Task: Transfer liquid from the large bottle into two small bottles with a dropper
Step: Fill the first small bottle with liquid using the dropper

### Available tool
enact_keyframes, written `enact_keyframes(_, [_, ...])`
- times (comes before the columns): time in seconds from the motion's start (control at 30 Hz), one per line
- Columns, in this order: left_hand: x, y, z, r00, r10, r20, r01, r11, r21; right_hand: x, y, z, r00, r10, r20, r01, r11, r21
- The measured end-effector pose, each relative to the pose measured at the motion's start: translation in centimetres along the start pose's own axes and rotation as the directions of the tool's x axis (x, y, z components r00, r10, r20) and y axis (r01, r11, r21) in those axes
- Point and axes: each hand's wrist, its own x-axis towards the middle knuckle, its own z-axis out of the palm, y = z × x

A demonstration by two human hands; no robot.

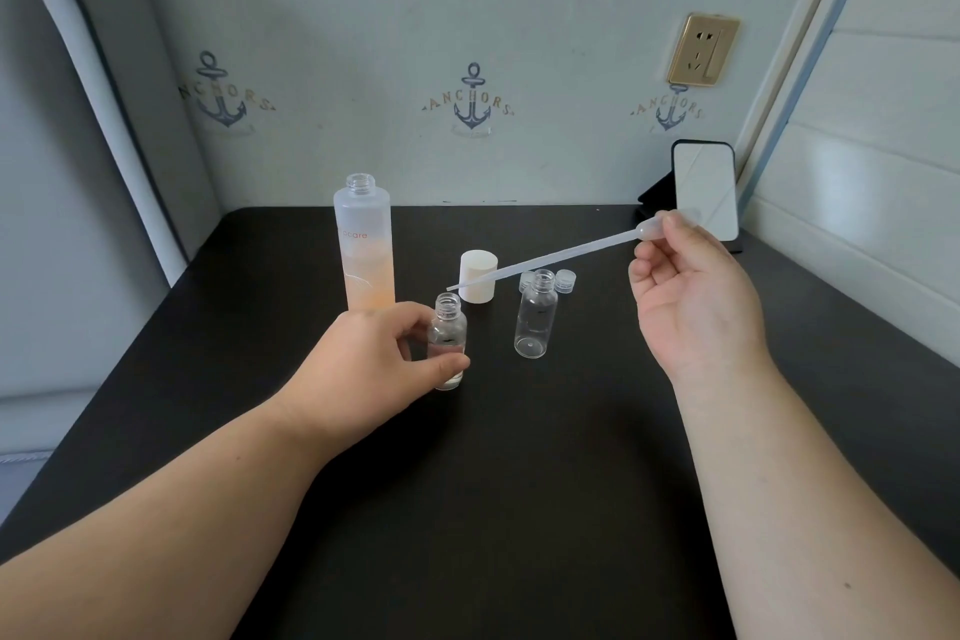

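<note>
Two small bottles stand uncapped on the tabletop (519, 457), and the nearer small bottle (448, 343), gripped by the left hand (374, 353), sits just below the tip of the dropper (545, 261), whose shaft slants up-right to the bulb pinched by the right hand (691, 296).

A black table (519, 483) carries an uncapped large bottle (366, 244), a white cap (478, 282), two small clear bottles (448, 343) (537, 314), two small clear caps (565, 280) and a phone stand (655, 203).
</note>
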Motion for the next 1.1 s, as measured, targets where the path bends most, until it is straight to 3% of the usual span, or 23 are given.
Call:
enact_keyframes(0.17, [-0.1,0.0,-0.2,1.000,0.000,-0.013,-0.001,0.999,-0.037,0.0,0.0,-0.1,0.999,0.043,-0.013,-0.042,0.998,0.049])
enact_keyframes(0.27, [-0.2,-0.1,-0.5,0.972,-0.034,-0.234,-0.018,0.976,-0.216,-0.1,0.0,-0.1,0.999,0.049,-0.014,-0.048,0.996,0.070])
enact_keyframes(0.37, [0.1,-0.3,-1.0,0.849,-0.123,-0.514,-0.018,0.965,-0.261,-0.1,0.0,0.0,0.999,0.050,-0.013,-0.049,0.995,0.082])
enact_keyframes(0.43, [0.6,-0.9,-1.3,0.798,-0.188,-0.573,0.039,0.964,-0.263,-0.1,0.0,0.1,0.998,0.054,-0.013,-0.053,0.995,0.081])
enact_keyframes(0.63, [2.0,-2.5,-0.5,0.905,-0.322,-0.278,0.242,0.927,-0.286,-0.2,0.1,0.1,0.998,0.064,0.000,-0.064,0.995,0.078])
enact_keyframes(0.73, [2.2,-2.6,-0.3,0.907,-0.324,-0.269,0.276,0.940,-0.201,-0.1,0.1,0.1,0.998,0.065,-0.002,-0.065,0.994,0.087])
enact_keyframes(1.1, [1.4,-1.7,-0.7,0.923,-0.250,-0.292,0.191,0.958,-0.215,-0.3,0.0,0.5,0.999,0.045,0.020,-0.047,0.992,0.117])
